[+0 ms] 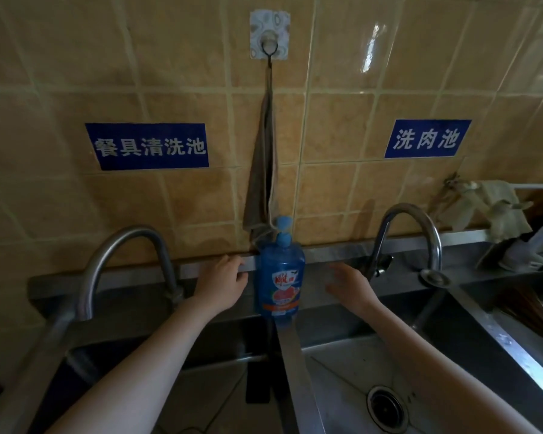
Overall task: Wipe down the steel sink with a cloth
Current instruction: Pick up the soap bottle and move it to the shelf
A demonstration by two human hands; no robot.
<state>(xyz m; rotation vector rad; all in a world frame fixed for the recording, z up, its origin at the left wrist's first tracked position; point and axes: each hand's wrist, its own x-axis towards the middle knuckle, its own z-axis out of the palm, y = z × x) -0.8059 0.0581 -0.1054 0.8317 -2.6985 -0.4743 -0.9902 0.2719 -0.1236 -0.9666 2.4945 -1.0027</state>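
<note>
A brown-grey cloth (262,180) hangs from a wall hook (269,42) on the tiled wall, its lower end behind a blue dish-soap bottle (279,277). The steel sink has two basins split by a divider (290,355); the right basin shows its drain (386,408). My left hand (221,283) rests on the sink's back ledge just left of the bottle, fingers apart. Just right of the bottle hovers my right hand (348,286), fingers spread and holding nothing. Neither hand touches the cloth.
A curved tap (123,255) stands over the left basin and another tap (414,233) over the right. Crumpled rags or gloves (483,205) lie on the back ledge at right. Two blue signs (148,145) are stuck on the tiles.
</note>
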